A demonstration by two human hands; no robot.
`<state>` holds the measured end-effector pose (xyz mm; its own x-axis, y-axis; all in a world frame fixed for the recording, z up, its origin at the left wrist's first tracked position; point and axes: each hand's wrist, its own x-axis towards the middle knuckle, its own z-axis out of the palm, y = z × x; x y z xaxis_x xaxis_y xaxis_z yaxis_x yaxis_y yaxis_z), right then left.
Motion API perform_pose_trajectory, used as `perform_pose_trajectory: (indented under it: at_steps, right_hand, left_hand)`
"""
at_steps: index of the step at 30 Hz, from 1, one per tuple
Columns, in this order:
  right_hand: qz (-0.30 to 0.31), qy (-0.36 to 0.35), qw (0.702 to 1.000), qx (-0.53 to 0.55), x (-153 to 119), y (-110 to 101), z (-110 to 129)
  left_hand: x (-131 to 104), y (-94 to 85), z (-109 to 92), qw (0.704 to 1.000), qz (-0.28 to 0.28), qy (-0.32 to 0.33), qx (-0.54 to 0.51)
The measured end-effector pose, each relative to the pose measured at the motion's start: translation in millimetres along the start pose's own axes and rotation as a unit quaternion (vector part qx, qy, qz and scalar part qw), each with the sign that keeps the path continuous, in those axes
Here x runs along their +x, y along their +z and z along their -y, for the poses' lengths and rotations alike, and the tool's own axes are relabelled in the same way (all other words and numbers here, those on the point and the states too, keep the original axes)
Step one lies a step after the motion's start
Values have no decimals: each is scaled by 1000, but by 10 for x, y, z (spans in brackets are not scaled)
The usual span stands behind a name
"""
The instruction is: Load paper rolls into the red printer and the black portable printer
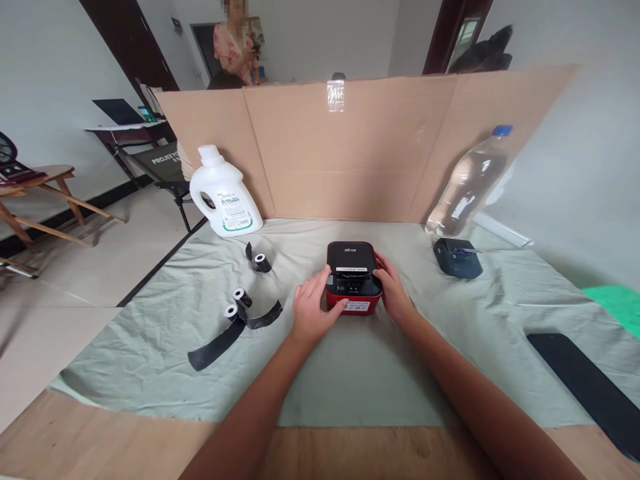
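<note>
A small red and black receipt printer (354, 257) sits upright on the green cloth, its lid down and a white label on its red front. My left hand (315, 300) holds it at the left front corner, the thumb pressed on the front face. Around its right side curls my right hand (394, 293), with the thumb by the top edge and fingertips partly hidden behind the housing. To the left lie three rolls of black paper: one roll (262, 263) farther back, and two nearer ones, a roll (241, 297) and another roll (231, 312), with loose strips unrolled.
A cardboard screen (345, 160) stands behind, with a white jug (225, 193) and a clear plastic bottle (467, 183) before it. On the right are a dark device (457, 259) and a black phone-like slab (585, 387). A person (235, 50) is beyond the screen.
</note>
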<state>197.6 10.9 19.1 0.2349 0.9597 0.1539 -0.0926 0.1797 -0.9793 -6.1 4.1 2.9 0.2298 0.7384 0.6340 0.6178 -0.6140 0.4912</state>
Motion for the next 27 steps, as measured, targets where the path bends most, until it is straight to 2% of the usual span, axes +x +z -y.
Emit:
perform_pose_trajectory:
  at_steps: [6,13,16,18,21,24,26,27]
  right_hand:
    - [-8,0,999,-33,17,-6,-7]
    - [-13,-48,999,-16,-16,5,-230]
    - [-13,-53,998,-17,-25,8,-274]
    - [-15,-47,999,-6,-19,-2,-277]
    - [-16,-28,999,18,11,-21,-276]
    - [-20,-21,999,21,50,-31,-290]
    - [-25,-23,999,11,67,-33,-304]
    - [-26,-25,999,5,72,-35,-310]
  left_hand:
    - [44,-10,15,999,-20,41,13]
    - [0,73,82,998,-31,54,20]
    - [-17,7,14,998,-34,61,9]
    - [35,-174,-56,997,-43,60,-5]
    - [269,-631,-35,999,-41,20,25]
    - [634,-1062,294,988,35,-70,136]
    - [859,-1200,640,958,113,-125,233]
    - [946,-1222,815,941,172,-139,255]
